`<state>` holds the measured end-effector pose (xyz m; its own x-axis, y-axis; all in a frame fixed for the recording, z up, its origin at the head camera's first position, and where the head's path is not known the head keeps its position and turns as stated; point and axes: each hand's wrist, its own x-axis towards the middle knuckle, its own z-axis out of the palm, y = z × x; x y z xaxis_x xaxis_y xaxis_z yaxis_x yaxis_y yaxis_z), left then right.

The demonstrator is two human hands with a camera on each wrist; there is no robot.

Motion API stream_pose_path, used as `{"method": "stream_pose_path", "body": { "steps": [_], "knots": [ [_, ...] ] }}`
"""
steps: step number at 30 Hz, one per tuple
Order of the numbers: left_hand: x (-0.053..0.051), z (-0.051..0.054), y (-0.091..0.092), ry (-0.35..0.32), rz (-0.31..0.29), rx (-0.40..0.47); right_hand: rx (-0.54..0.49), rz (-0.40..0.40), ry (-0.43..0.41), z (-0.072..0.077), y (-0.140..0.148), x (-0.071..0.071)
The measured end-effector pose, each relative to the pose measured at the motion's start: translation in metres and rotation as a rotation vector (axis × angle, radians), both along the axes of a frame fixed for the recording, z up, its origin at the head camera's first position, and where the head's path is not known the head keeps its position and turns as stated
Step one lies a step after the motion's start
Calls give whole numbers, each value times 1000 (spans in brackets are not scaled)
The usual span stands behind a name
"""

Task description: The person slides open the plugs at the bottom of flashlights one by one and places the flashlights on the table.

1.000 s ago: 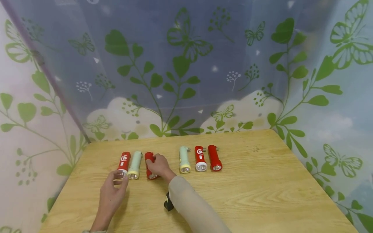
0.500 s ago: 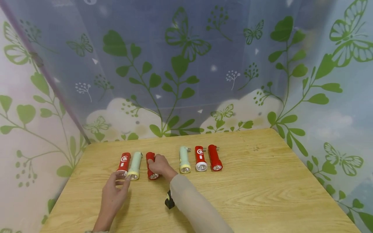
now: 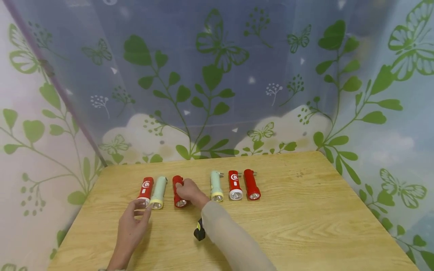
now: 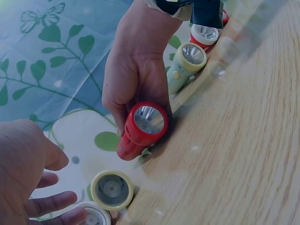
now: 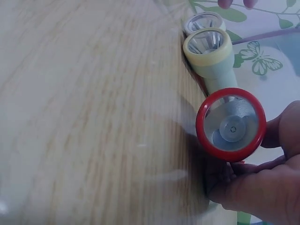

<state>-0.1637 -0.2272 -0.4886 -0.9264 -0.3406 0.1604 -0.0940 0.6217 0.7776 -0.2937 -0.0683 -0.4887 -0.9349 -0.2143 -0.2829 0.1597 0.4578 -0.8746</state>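
My right hand (image 3: pixel 191 192) grips a red flashlight (image 3: pixel 178 194), thumb on one side and fingers on the other. Its lens faces the near side in the right wrist view. My left hand (image 3: pixel 133 224) hovers low at the lens end of a red flashlight with a white head (image 3: pixel 146 188), its fingers loosely bent and parted. Whether a fingertip touches that white head I cannot tell. Between these two lies a pale green flashlight (image 3: pixel 158 192) with a yellow rim, close to my left thumb; it also shows in the left wrist view as a yellow-rimmed lens (image 4: pixel 112 190).
To the right on the wooden table (image 3: pixel 305 222) lie another pale green flashlight (image 3: pixel 216 187), a red one with a white head (image 3: pixel 234 185) and an all-red one (image 3: pixel 251 184), plug prongs showing. A leaf-patterned curtain (image 3: pixel 217 94) hangs behind the table's far edge.
The red flashlight in my right hand has slid slightly right, widening its gap from the pale green one beside it. My left hand stays nearly still.
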Motion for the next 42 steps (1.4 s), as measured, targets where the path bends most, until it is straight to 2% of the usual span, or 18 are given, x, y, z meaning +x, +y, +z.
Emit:
{"method": "stream_pose_path", "body": {
  "steps": [6, 10, 14, 20, 28, 32, 42],
  "knots": [
    [0, 1, -1, -21, -18, 13, -82, 19, -70, 3, 7, -4],
    [-1, 2, -1, -18, -23, 21, -102, 38, -112, 8, 10, -6],
    [-2, 3, 0, -16, -23, 29, -134, 32, -140, 6, 12, -10],
    [-1, 4, 1, -1, -17, 23, -140, 42, -111, 3, 13, -12],
    [-1, 7, 2, 55, -40, 25, -154, 25, -85, 13, 19, -11],
    [-2, 7, 3, 46, -39, 20, -165, 11, -66, 12, 23, -14],
    [-5, 8, 7, 36, -50, 17, -325, 2, -86, 20, 39, -17]
  ]
}}
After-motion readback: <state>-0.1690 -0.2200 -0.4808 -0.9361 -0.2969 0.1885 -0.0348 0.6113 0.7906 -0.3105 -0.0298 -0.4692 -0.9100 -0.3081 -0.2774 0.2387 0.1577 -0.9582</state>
